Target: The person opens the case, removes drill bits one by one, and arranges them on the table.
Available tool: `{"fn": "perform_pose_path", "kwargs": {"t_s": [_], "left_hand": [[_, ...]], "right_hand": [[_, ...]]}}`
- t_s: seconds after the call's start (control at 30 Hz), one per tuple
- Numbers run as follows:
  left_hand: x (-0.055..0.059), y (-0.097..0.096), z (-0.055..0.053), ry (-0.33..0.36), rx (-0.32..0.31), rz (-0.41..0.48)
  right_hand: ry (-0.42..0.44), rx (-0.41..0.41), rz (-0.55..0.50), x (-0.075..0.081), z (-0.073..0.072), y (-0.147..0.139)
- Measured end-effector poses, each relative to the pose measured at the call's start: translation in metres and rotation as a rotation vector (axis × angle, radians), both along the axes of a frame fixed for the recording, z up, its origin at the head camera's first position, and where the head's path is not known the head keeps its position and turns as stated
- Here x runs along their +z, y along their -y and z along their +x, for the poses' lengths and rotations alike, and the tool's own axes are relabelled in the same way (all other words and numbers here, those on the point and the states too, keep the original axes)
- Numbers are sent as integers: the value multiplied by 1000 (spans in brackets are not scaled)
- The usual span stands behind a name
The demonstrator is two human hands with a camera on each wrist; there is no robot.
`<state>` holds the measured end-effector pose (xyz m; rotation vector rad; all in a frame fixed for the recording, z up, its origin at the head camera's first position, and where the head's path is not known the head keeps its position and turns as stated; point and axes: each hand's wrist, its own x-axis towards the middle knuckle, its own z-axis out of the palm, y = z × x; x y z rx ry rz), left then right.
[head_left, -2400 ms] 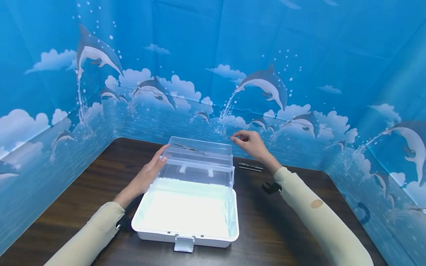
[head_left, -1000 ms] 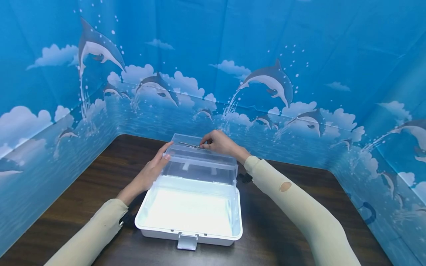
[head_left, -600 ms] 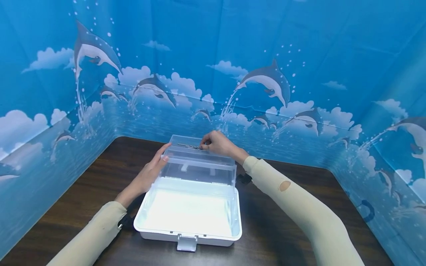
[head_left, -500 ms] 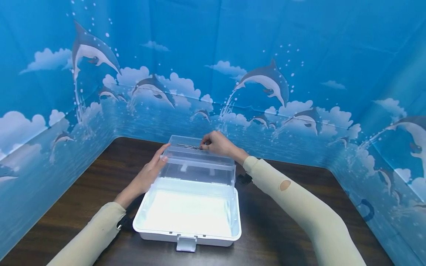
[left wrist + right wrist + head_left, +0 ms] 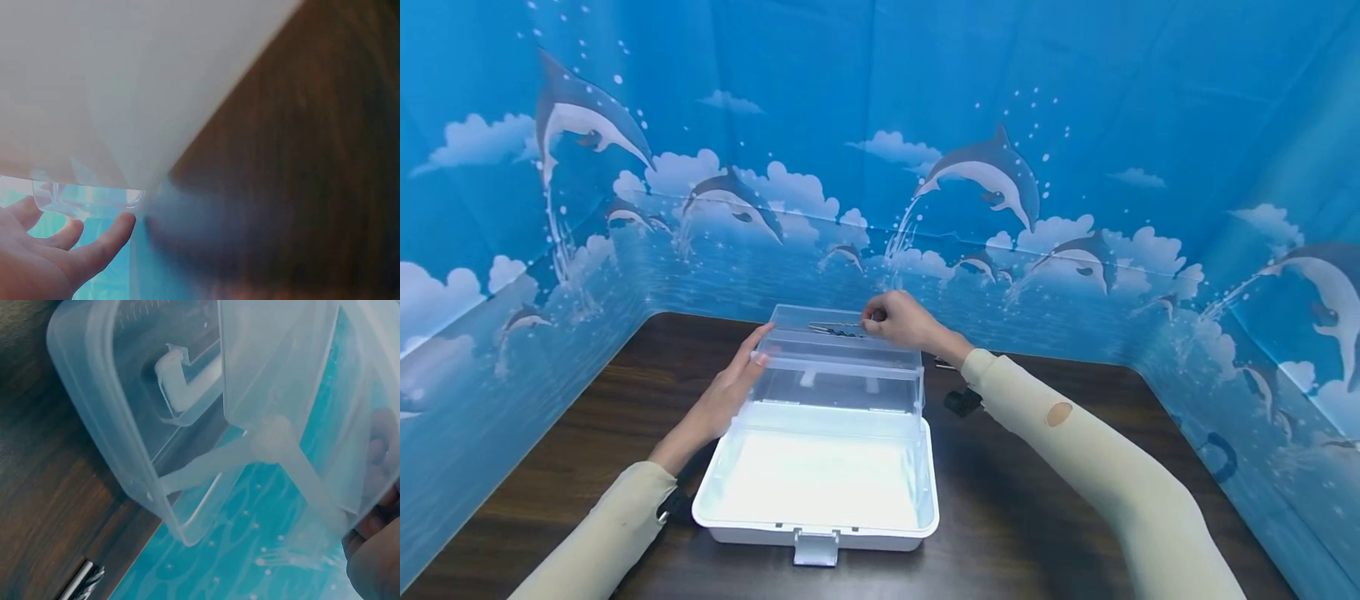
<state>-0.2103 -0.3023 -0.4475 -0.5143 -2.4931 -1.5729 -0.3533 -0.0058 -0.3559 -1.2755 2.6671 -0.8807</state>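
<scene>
A white toolbox [image 5: 816, 537] with a clear fold-out tray [image 5: 790, 315] at its back stands open on the table. My left hand [image 5: 726, 400] is at the tray's left side, fingers nearly straight, thumb along the front; in the left wrist view the fingers [image 5: 109, 244] touch the clear plastic. At the tray's right part, my right hand [image 5: 904, 321] pinches the right end of a thin metal drill bit [image 5: 835, 324]. Just below that one, dark drill bits [image 5: 838, 333] lie in the tray. In the right wrist view, the hand [image 5: 378, 550] is partly behind the clear plastic.
More drill bits [image 5: 945, 364] lie on the dark wooden table [image 5: 1000, 517] behind my right wrist; the right wrist view shows a smooth shank [image 5: 76, 581] and a fluted bit [image 5: 94, 583] there. A blue dolphin-print curtain [image 5: 820, 150] surrounds the table. The latch [image 5: 816, 550] hangs at the toolbox front.
My right hand came from right of the tray to the drill bits in it, then shifted slightly right with one bit, which now shows apart from the others. The left hand stays at the tray.
</scene>
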Motion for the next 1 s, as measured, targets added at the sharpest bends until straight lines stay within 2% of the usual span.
{"fn": "perform_pose_path", "kwargs": {"t_s": [0.23, 0.5, 0.63, 0.87, 1.0], "left_hand": [[0, 2, 1, -4, 7, -3], [1, 0, -4, -3, -17, 1], [1, 0, -5, -3, -16, 0], [-1, 0, -4, -5, -16, -1], [-1, -1, -4, -14, -12, -9]], "right_hand": [[-2, -9, -27, 5, 1, -16], [-24, -69, -104, 6, -4, -56], [-39, -127, -123, 6, -6, -77], [-30, -226, -136, -7, -11, -120], [-20, -255, -144, -16, -14, -142]]}}
